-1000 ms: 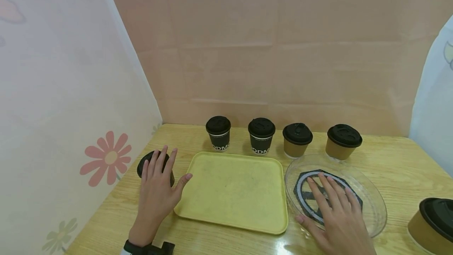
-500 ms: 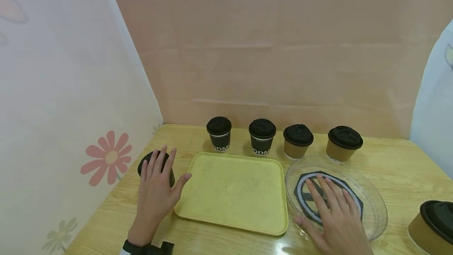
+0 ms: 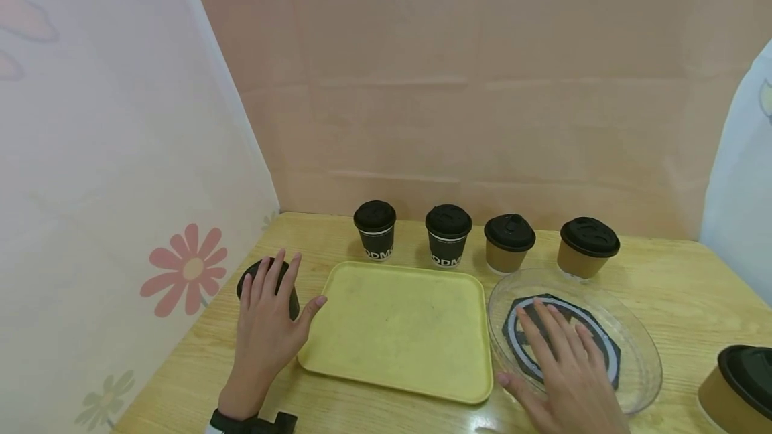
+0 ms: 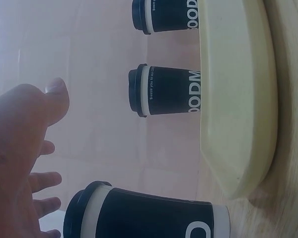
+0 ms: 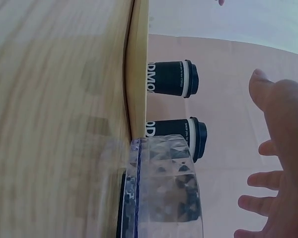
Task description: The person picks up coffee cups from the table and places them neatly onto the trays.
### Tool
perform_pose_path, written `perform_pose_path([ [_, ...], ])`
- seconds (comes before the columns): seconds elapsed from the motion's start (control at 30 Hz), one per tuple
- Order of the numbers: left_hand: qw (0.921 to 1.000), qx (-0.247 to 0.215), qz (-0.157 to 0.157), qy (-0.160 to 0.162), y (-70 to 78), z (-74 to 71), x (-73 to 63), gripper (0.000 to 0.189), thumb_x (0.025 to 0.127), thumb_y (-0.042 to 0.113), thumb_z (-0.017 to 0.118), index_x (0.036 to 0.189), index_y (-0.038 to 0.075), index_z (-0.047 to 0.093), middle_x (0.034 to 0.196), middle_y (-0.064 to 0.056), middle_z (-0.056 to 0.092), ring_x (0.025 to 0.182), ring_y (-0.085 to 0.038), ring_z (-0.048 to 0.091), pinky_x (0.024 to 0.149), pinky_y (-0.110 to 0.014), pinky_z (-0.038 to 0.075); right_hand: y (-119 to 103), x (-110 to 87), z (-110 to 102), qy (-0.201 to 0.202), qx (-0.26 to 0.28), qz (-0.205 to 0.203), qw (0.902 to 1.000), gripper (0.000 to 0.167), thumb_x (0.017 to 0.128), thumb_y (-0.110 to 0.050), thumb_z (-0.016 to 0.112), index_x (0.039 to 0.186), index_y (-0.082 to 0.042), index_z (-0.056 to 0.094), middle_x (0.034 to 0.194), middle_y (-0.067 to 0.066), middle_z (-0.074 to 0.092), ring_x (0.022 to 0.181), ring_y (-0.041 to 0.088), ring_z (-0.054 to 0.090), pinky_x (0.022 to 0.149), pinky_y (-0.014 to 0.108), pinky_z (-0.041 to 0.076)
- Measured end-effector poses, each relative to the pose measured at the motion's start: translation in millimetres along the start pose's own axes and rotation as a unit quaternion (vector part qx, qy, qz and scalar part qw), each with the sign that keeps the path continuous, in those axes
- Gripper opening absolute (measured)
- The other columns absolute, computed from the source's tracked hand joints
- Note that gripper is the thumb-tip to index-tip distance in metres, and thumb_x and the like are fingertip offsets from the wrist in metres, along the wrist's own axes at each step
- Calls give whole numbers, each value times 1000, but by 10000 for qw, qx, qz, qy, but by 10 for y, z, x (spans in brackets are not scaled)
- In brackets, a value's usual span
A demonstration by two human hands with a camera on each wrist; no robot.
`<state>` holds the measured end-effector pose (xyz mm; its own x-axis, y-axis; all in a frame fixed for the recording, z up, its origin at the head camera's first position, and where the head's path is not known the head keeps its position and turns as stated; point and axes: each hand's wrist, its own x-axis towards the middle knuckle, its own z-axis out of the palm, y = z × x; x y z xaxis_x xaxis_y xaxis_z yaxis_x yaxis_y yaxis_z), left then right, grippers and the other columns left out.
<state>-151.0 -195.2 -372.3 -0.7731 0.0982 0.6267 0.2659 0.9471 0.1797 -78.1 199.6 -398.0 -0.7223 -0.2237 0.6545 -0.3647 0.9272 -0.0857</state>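
Observation:
My left hand [image 3: 268, 320] hovers with spread, straight fingers over a black-lidded dark paper cup [image 3: 294, 305] at the table's left. In the left wrist view, the fingers are apart from that cup's lid [image 4: 84, 215]. My right hand [image 3: 569, 370] hangs over a clear round dish [image 3: 650, 360], fingers extended and holding nothing. A dark octagonal piece with a pale ring [image 3: 517, 347] shows through the dish; whether it lies in or under it I cannot tell. Between my hands lies a yellow rectangular tray [image 3: 398, 330] with nothing on it.
Along the back stand two dark lidded cups [image 3: 378, 236] and two brown ones with black lids [image 3: 506, 256]. Another brown cup [image 3: 732, 387] stands at the right edge. A pale flowered sheet [image 3: 120, 153] borders the left side; a pinkish-brown sheet [image 3: 482, 86] hangs behind.
My right hand has drifted slightly left over the dish. The head view has shifted a little. My left hand, the cups and the tray look unmoved.

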Motion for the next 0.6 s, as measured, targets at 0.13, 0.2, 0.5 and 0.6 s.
perform_pose_path([
  [0.13,10000,18,-21,-7,-6,-1,-4,79,84,51,68,148,14,41,154,-17,37,143,-41,29,113,-64,23,-10,8,2,56,21,-30,10000,84,83,-71,55,142,-12,50,142,21,50,122,41,48,119,55,21],
  [0.2,10000,25,-14,10,-9,1,-5,79,84,51,69,148,14,41,154,-18,38,143,-41,30,113,-64,23,-14,9,7,64,53,-51,10000,84,83,-72,54,142,-12,49,142,21,50,122,41,48,121,54,19],
  [0.5,10000,13,-53,16,-31,3,-6,78,85,51,67,149,14,40,154,-18,38,143,-41,30,113,-65,22,-36,12,43,141,130,-142,9997,84,85,-73,51,147,-16,45,143,21,50,122,39,49,123,48,14],
  [0.6,10000,14,-79,-14,-35,-1,-2,78,86,52,67,149,15,39,154,-17,37,142,-41,30,113,-65,22,-46,13,44,116,115,-119,9998,84,85,-73,51,146,-15,45,142,20,50,122,38,49,118,52,22],
])
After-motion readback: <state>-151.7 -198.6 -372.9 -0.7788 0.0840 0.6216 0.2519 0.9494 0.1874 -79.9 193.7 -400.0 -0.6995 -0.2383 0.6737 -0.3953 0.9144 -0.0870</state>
